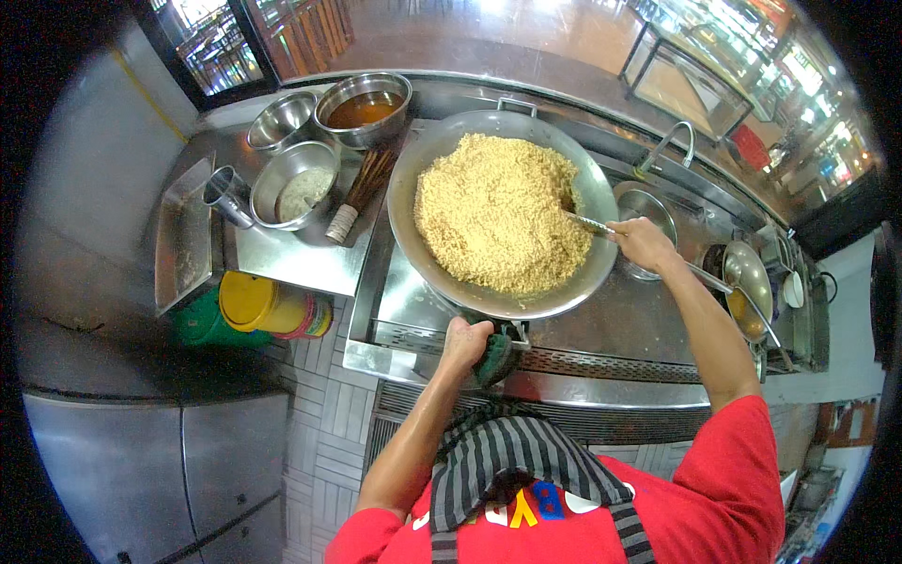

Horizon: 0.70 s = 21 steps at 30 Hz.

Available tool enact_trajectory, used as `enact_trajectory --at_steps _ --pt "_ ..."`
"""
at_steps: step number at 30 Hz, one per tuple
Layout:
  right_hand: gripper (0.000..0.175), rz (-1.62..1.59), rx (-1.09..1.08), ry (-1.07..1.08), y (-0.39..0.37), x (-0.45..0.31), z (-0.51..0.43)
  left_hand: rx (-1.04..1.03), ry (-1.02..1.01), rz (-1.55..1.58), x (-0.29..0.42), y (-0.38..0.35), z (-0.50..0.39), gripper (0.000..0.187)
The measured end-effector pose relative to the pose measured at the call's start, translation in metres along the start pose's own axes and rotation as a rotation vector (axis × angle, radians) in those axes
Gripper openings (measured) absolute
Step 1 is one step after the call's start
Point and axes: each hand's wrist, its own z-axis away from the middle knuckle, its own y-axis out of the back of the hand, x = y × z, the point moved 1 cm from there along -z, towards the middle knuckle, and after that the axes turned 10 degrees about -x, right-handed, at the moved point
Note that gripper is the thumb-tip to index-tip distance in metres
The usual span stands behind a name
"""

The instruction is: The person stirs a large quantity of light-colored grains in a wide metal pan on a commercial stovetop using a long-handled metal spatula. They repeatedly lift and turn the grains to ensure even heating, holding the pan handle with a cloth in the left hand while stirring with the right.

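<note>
A large metal wok (409, 247) with two loop handles holds a heap of pale yellow, noodle-like or grainy food (500, 211). My left hand (467, 340) grips a dark green cloth (495, 358) at the wok's near handle. My right hand (640, 241) is closed around the handle of a metal utensil (590, 223) at the wok's right side. The utensil's head is buried in the right part of the heap, so its kind is hidden. A darker patch shows in the food just above it.
Left of the wok stand a steel bowl of brown liquid (366, 109), an empty-looking steel bowl (282, 121), a bowl with pale contents (304, 194), a metal cup (229, 197) and a stick brush (359, 190). To the right are a faucet (666, 149), a strainer-like bowl (645, 208) and a smaller wok (748, 271) with a ladle.
</note>
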Motion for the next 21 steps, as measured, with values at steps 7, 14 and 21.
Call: enact_trajectory --at_steps 7,14,21 --pt "0.031 0.309 0.091 -0.100 0.101 -0.071 0.066 -0.018 -0.112 0.013 0.008 0.007 0.006 0.048" --pt "0.035 0.551 0.175 -0.111 0.163 -0.130 0.110 -0.024 -0.109 0.157 0.006 0.002 0.009 0.047" --pt "0.029 0.588 0.171 -0.235 0.172 -0.058 0.071 -0.001 0.011 0.163 -0.010 -0.004 -0.003 0.046"
